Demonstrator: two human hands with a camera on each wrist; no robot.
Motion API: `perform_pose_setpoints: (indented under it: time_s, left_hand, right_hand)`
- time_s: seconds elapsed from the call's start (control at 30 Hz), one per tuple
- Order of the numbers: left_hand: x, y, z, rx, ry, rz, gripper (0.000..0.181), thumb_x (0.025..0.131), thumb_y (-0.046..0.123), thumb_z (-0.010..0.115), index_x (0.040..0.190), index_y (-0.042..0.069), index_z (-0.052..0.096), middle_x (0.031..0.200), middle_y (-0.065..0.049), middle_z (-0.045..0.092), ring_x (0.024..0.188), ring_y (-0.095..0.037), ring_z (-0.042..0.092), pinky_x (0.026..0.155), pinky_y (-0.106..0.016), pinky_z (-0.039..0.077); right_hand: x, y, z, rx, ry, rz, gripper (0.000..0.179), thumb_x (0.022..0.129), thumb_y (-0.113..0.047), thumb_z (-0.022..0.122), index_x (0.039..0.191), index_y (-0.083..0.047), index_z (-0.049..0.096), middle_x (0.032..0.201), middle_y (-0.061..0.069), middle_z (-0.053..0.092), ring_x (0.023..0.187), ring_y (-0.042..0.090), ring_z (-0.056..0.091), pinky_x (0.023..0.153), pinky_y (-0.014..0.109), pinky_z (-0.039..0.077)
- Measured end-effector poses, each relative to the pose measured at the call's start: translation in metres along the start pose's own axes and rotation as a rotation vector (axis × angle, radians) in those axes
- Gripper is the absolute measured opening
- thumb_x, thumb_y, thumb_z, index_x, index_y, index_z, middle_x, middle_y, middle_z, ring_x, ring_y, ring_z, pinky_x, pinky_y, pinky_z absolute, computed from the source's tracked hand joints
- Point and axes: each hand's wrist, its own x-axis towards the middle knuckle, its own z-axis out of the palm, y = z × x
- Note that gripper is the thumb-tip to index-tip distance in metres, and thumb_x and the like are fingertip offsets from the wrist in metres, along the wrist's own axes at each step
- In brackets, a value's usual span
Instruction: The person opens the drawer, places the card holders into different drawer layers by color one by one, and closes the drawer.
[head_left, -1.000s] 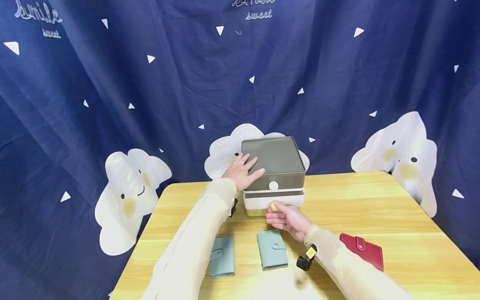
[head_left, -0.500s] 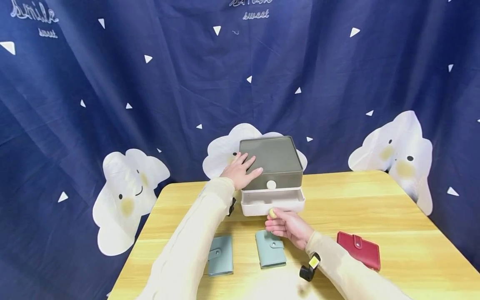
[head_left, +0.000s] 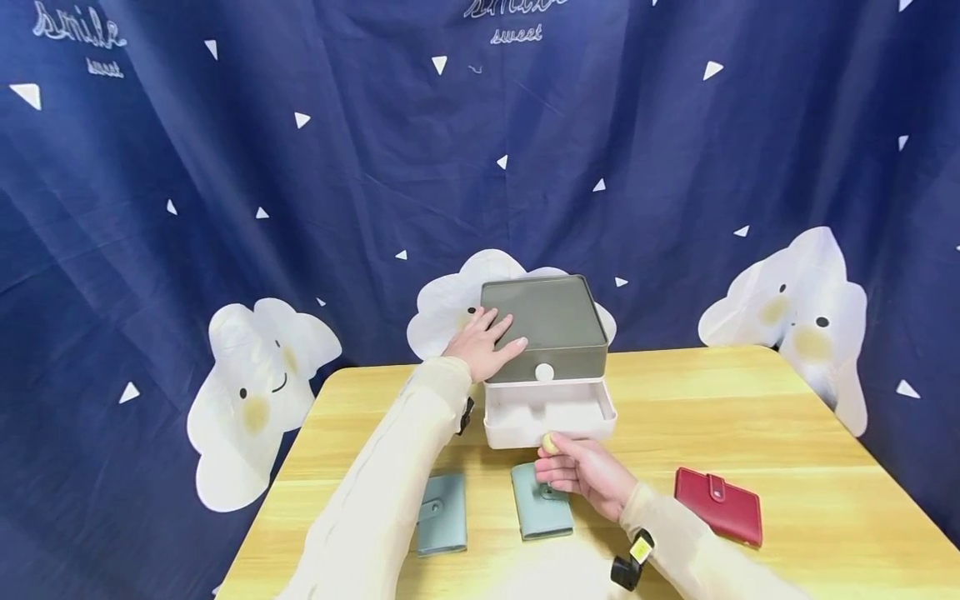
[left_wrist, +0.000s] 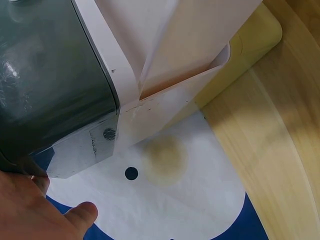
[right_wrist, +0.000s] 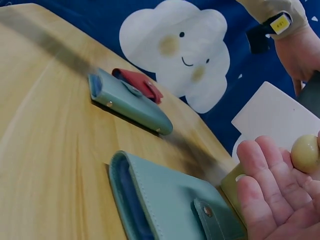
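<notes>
A small desktop drawer box stands at the back of the table, with a dark grey top unit, a white drawer below and a yellow base seen in the left wrist view. The white drawer is slid out, and its inside shows no contents. My right hand pinches the drawer's pale yellow knob between thumb and index finger, the other fingers loosely bent beneath. My left hand rests with spread fingers on the left front of the grey top.
In front lie two teal snap-strap card holders, the left one beside my left sleeve and the middle one partly under my right hand. A red card holder lies right of my right forearm. A blue curtain hangs behind.
The white drawer has come out toward me, from slightly ajar to well pulled out, my right hand moving back with its knob. My left hand stays on the grey top.
</notes>
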Motion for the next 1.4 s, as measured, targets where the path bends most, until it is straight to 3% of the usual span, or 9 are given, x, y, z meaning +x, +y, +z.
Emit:
perform_pose_setpoints:
  time_s: [0.23,0.67,1.4]
  left_hand:
    - [0.003,-0.002,0.004,-0.001,0.028,0.015,0.077,0.091,0.074,0.023,0.152,0.028,0.027,0.16,-0.004,0.016,0.147,-0.023,0.001,0.116,-0.045,0.015]
    - [0.001,-0.001,0.004,-0.02,0.016,0.012,0.076,0.092,0.073,0.024,0.152,0.028,0.026,0.16,-0.004,0.014,0.147,-0.023,-0.001,0.116,-0.045,0.014]
    - [0.001,-0.003,0.005,-0.013,0.025,0.011,0.075,0.092,0.072,0.025,0.152,0.028,0.027,0.16,-0.004,0.015,0.147,-0.023,-0.001,0.116,-0.045,0.013]
  right_hand:
    - [-0.01,0.004,0.001,0.027,-0.026,0.0,0.049,0.096,-0.044,0.053,0.112,0.003,0.057,0.105,0.02,0.068,0.091,0.023,0.069,0.079,0.034,0.055]
    - [-0.027,0.01,0.003,0.029,-0.068,0.009,0.048,0.098,-0.041,0.051,0.113,0.003,0.058,0.105,0.019,0.069,0.091,0.022,0.069,0.079,0.032,0.054]
    - [-0.03,0.01,0.007,0.046,-0.105,0.006,0.046,0.101,-0.038,0.048,0.114,0.004,0.058,0.105,0.018,0.069,0.093,0.023,0.069,0.079,0.031,0.054]
